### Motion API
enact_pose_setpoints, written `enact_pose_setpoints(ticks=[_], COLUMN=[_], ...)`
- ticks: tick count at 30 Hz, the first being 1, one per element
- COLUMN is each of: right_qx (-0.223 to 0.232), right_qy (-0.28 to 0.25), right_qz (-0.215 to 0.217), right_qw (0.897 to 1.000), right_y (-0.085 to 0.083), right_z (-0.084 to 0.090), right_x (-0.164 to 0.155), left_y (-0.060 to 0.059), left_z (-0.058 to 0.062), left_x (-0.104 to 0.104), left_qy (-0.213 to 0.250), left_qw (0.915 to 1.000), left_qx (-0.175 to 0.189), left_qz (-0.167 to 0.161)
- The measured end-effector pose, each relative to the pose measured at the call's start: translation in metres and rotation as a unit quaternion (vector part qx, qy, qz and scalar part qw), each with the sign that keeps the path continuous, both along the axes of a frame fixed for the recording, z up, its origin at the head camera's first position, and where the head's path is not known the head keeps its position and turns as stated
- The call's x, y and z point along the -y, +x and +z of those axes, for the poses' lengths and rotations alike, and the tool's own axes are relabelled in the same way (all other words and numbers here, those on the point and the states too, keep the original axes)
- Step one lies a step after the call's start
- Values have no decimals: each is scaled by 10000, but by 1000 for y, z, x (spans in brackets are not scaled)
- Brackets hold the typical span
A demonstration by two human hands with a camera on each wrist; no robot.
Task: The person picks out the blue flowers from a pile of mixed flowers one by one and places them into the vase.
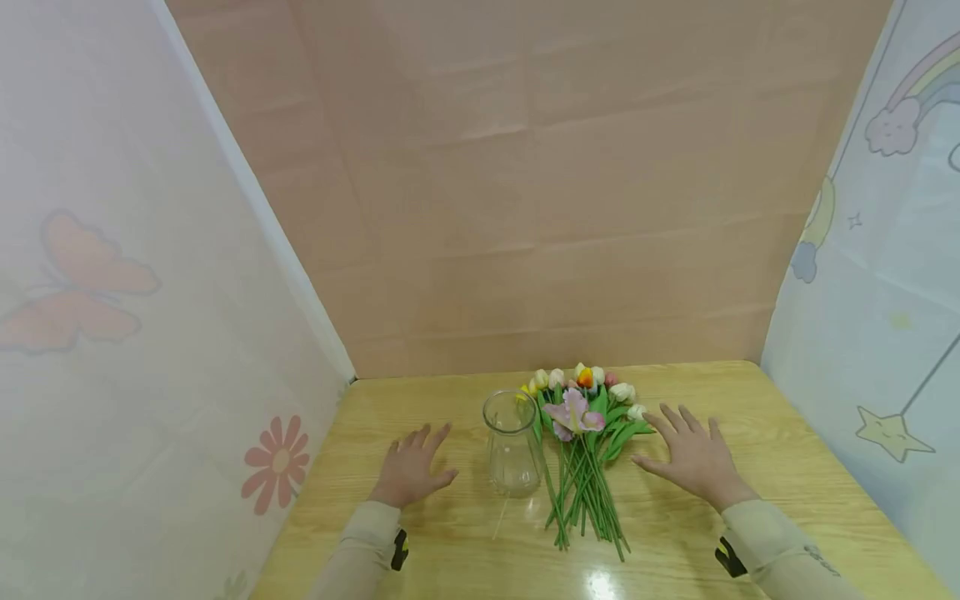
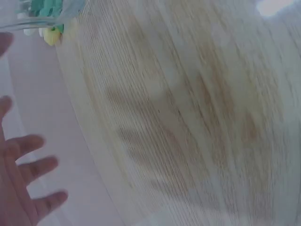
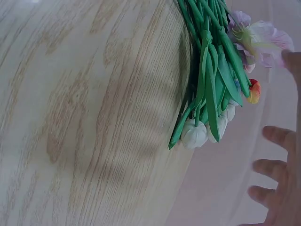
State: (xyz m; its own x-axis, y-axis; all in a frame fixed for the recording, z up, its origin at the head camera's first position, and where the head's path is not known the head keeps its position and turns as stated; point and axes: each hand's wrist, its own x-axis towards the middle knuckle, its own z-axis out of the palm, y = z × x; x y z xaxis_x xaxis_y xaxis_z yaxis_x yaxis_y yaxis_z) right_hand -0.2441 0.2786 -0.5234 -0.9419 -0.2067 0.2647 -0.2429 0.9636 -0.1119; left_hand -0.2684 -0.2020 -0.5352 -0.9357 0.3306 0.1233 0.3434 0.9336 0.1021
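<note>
A clear glass vase (image 1: 514,467) stands upright on the wooden table, with a bunch of artificial tulips (image 1: 592,483) lying just right of it. On top of the bunch is a larger pink-purple flower (image 1: 574,414); the green stems point toward the person. My left hand (image 1: 411,468) is spread over the table left of the vase, apart from it and holding nothing. To the right of the flowers, my right hand (image 1: 693,457) is also spread with nothing in it. White tulip heads (image 3: 194,133) show near it in the right wrist view.
The wooden table (image 1: 450,542) ends at a plain brownish backdrop (image 1: 525,208). A pale sheet with a butterfly print (image 1: 82,283) borders the left side. Another printed sheet (image 1: 900,333) stands along the right.
</note>
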Motion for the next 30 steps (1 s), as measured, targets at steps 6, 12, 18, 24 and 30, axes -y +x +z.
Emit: enact_pose_setpoints(ticks=[6, 12, 18, 24, 30], right_qx=[867, 1515, 1647, 1655, 1644], right_qy=[-44, -236, -241, -233, -314], right_qz=[-67, -73, -89, -40, 44], right_qw=[9962, 9881, 9860, 9859, 9859], right_y=[2, 3, 3, 3, 6], right_z=[-1, -4, -7, -10, -7], right_x=[1, 1, 1, 2, 8], left_y=[7, 11, 9, -1, -11], left_z=[7, 8, 8, 1, -28], left_x=[-9, -16, -32, -57, -76], left_qy=[-157, -330, -341, 1065, 2198], left_qw=[9980, 9919, 9930, 9858, 9606], left_qx=[572, 1186, 1085, 1286, 1699], left_qz=[-231, -305, -305, -195, 4])
